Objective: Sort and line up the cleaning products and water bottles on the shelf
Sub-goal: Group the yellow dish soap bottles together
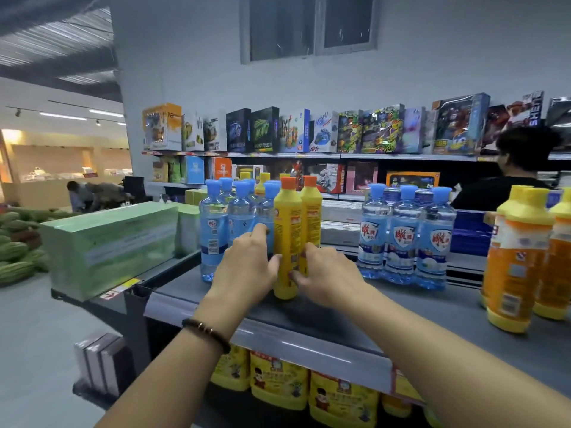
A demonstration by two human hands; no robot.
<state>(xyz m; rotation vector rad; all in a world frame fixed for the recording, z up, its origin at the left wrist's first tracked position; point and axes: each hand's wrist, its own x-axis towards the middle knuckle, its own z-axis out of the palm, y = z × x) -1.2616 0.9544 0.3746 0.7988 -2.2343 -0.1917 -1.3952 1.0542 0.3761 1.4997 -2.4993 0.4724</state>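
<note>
Squaring the front yellow cleaner bottle point(287, 239): left hand point(247, 267) and right hand point(324, 273) both grasp it. Next, I judge: slide toward 3 o'clock, off the water bottles point(234, 217).

The two slim bottles point(289, 239) in the middle are yellow with orange caps and red-and-white print on the label. The water bottles on the left point(213, 233) are clear blue with blue caps and a pale blue label; one shows a white barcode panel. The three water bottles on the right point(401, 239) have the same blue, with a white shield and red characters. The big bottles at the far right point(516, 261) are orange with yellow caps, yellow bases and white labels. The shelf point(340, 319) is grey. The long box point(108, 245) is pale green and white. The bracelet point(205, 333) on the left wrist has dark brown beads.
</note>
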